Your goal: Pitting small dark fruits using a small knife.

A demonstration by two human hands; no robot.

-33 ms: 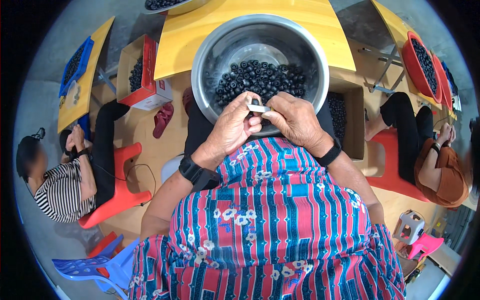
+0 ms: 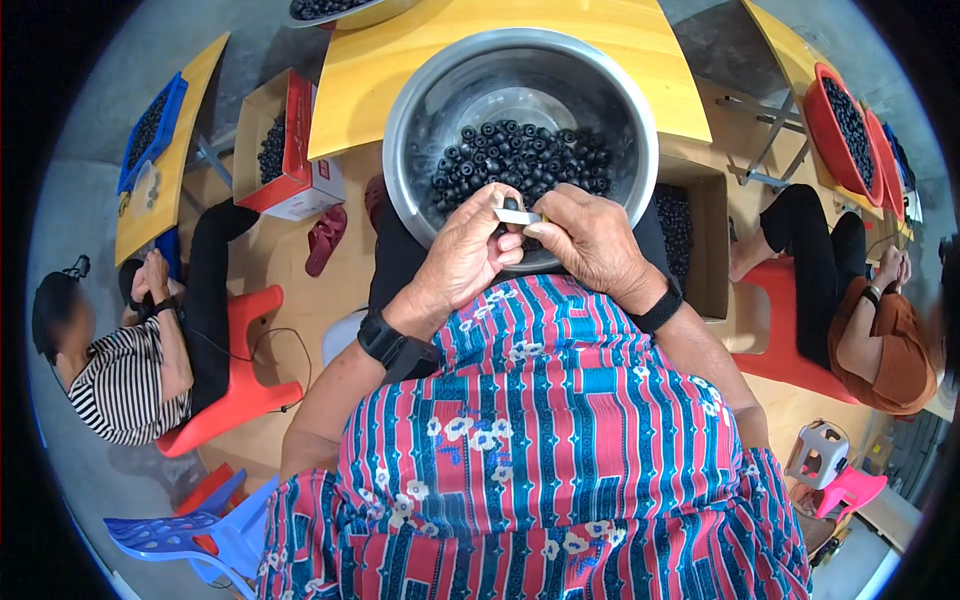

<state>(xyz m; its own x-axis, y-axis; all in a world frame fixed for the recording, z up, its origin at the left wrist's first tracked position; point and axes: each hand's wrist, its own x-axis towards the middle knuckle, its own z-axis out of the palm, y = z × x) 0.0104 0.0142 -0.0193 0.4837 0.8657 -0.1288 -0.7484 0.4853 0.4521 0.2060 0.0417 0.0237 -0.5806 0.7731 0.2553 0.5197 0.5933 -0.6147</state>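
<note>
A wide metal bowl (image 2: 398, 130) sits at my lap against the table edge, its bottom holding a heap of small round black parts (image 2: 520, 160), many with a hole in the middle. Over its near rim, my left hand (image 2: 465, 250) is closed, pinching one black part (image 2: 511, 204) between thumb and fingers. My right hand (image 2: 600, 240) is wrapped round the handle of a small knife, mostly hidden in the fist. The short pale knife blade (image 2: 517, 216) lies across the pinched part, close to my left fingertips.
The yellow table (image 2: 350, 90) stands ahead. A carton (image 2: 302, 150) of black parts is at left, another carton (image 2: 708, 240) at right. Seated people with hands together flank me: striped shirt (image 2: 125, 390) left, brown top (image 2: 880, 350) right. A red basin (image 2: 840, 130) stands far right.
</note>
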